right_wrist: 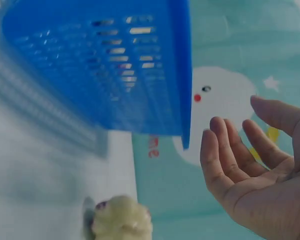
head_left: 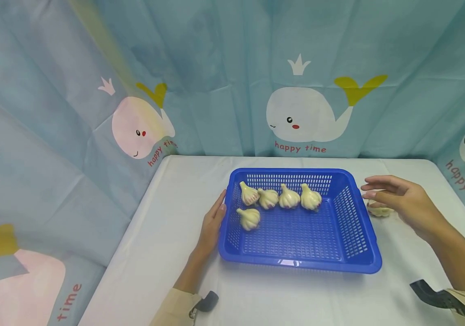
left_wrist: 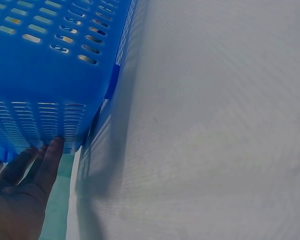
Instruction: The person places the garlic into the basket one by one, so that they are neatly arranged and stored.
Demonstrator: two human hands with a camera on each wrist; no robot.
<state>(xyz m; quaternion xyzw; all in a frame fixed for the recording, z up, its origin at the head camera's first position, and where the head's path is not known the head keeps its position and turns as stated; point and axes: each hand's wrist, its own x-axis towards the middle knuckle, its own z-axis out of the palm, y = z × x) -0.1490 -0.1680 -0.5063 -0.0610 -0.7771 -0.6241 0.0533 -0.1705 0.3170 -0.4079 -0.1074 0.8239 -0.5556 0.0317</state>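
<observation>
A blue plastic basket (head_left: 293, 262) with slotted walls holds several garlic bulbs. Most stand in a row along its back wall, and one garlic bulb (head_left: 249, 219) lies nearer the left front. Against the basket's left side rests my left hand (head_left: 210, 226), its extended fingers (left_wrist: 51, 162) touching the slotted wall in the left wrist view. Just right of the basket, my right hand (head_left: 409, 206) hovers with loosely bent, spread fingers and an empty palm. Partly hidden below it, another garlic bulb (head_left: 381, 211) lies on the table; this bulb (right_wrist: 122, 220) also shows apart from the hand in the right wrist view.
A white-covered table (head_left: 167, 217) carries the basket. Blue-green curtains (head_left: 224, 99) printed with whales hang behind the table and along both sides. A dark strap (head_left: 434, 296) circles the right wrist, and a similar strap (head_left: 207, 302) the left.
</observation>
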